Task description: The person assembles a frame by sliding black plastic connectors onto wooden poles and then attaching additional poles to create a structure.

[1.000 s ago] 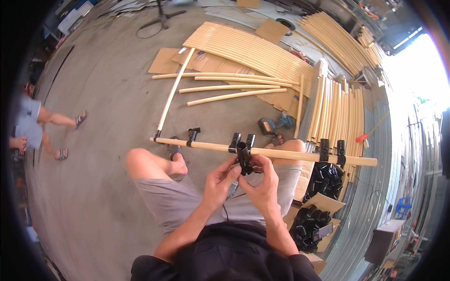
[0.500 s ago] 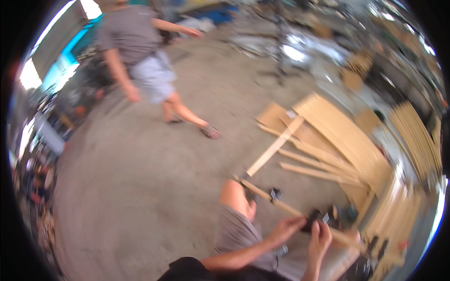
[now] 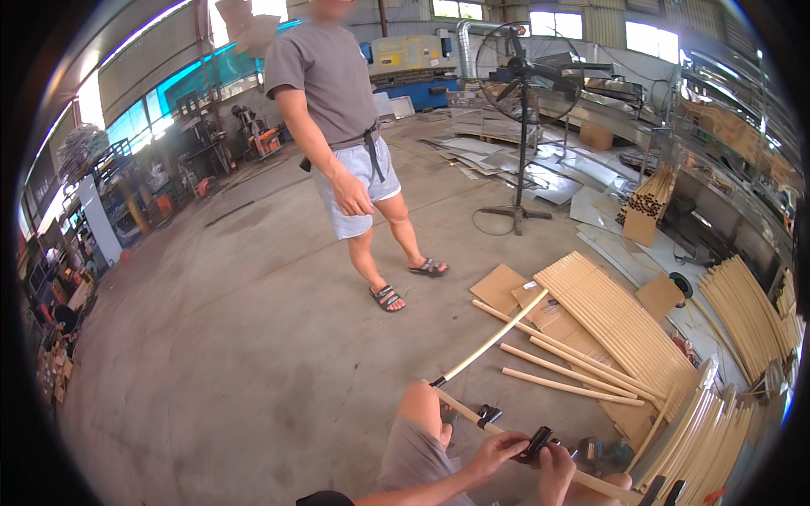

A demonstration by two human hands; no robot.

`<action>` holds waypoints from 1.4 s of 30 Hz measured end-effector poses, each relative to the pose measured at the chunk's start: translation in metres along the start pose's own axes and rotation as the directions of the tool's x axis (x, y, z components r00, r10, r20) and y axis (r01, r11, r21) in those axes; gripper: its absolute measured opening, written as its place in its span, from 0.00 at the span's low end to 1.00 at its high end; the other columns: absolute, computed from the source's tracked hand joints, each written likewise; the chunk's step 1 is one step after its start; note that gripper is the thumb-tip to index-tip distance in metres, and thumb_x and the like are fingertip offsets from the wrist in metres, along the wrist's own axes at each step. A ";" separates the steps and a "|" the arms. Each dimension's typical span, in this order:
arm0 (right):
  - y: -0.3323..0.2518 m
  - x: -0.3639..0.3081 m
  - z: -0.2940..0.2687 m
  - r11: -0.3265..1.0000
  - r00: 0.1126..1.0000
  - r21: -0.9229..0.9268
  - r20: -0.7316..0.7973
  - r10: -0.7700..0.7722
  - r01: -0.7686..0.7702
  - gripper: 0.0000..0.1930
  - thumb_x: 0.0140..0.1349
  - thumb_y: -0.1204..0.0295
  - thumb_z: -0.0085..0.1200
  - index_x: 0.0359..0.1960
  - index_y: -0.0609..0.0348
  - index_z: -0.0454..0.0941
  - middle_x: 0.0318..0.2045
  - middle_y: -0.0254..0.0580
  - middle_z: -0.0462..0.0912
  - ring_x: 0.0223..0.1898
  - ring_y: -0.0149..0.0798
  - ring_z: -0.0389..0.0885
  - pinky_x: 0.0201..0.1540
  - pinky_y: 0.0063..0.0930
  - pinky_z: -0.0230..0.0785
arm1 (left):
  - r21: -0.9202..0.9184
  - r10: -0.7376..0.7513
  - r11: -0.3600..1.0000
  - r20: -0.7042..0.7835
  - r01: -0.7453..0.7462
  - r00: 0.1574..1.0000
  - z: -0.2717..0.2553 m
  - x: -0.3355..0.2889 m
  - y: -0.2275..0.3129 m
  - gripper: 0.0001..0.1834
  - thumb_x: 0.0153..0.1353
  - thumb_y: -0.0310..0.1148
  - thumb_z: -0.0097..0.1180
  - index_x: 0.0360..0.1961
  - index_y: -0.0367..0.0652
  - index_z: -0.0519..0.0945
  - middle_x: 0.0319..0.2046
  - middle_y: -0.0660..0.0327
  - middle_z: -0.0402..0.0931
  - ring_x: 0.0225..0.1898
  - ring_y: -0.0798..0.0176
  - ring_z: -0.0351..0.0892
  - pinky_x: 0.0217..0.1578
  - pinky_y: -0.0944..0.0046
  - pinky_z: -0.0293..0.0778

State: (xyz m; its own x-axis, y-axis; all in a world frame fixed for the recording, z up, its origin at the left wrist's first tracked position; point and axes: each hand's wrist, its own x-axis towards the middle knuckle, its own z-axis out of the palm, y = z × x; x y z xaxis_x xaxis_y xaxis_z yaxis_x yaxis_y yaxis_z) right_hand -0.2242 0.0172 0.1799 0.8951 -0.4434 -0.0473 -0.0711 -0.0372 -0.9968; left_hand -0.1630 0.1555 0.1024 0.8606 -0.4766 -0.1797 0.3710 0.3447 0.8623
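Note:
My left hand (image 3: 498,453) and my right hand (image 3: 557,474) are closed on opposite sides of a black fitting (image 3: 537,439). It sits on or against a tan pole (image 3: 460,408) that lies across my lap; its exact shape is partly hidden by my fingers. Farther up that pole sits another black fitting (image 3: 488,414). At the pole's far end, by my knee, a black joint (image 3: 438,382) connects it to a second tan pole (image 3: 498,336), which runs away at an angle toward the stacked poles.
A person (image 3: 329,93) in a grey shirt stands ahead on the concrete floor. Stacked tan poles (image 3: 624,312) lie on cardboard to the right, with several loose poles (image 3: 574,385) beside them. A standing fan (image 3: 521,152) and metal sheets (image 3: 540,177) are farther back.
My view has tilted up and steadied. The person has come closer and now stands facing me. Both my hands remain at the black fitting.

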 end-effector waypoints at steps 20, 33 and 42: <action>0.016 0.019 0.024 0.891 0.974 -0.451 -0.172 -0.149 0.056 0.11 0.60 0.66 0.65 0.33 0.63 0.81 0.31 0.46 0.84 0.33 0.47 0.83 0.37 0.36 0.73 | -0.182 -0.217 0.955 0.120 0.236 0.969 0.015 0.007 0.028 0.24 0.73 0.34 0.50 0.65 0.33 0.68 0.57 0.55 0.75 0.59 0.61 0.74 0.62 0.57 0.70; 0.038 0.024 0.007 0.755 0.987 -0.648 -0.035 -0.157 0.097 0.07 0.64 0.73 0.58 0.37 0.67 0.81 0.25 0.51 0.83 0.25 0.45 0.83 0.32 0.34 0.74 | -0.078 -0.153 0.986 -0.070 0.148 0.986 0.019 0.013 -0.024 0.21 0.74 0.33 0.48 0.63 0.31 0.72 0.49 0.57 0.80 0.47 0.66 0.80 0.52 0.63 0.77; 0.034 0.031 0.008 0.726 0.999 -0.687 0.031 -0.018 0.034 0.09 0.65 0.72 0.58 0.38 0.68 0.79 0.29 0.52 0.83 0.27 0.43 0.84 0.33 0.34 0.74 | -0.087 -0.119 0.990 -0.080 0.112 0.990 0.010 0.014 -0.034 0.21 0.75 0.34 0.48 0.62 0.32 0.74 0.47 0.58 0.81 0.44 0.67 0.81 0.50 0.64 0.78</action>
State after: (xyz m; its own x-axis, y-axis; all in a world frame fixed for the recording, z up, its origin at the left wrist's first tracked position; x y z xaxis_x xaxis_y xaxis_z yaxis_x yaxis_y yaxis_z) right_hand -0.1954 0.0091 0.1441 0.9096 -0.4144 -0.0318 -0.3233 -0.6574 -0.6807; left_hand -0.1674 0.1293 0.0756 0.8356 -0.4476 -0.3186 0.4941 0.3586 0.7920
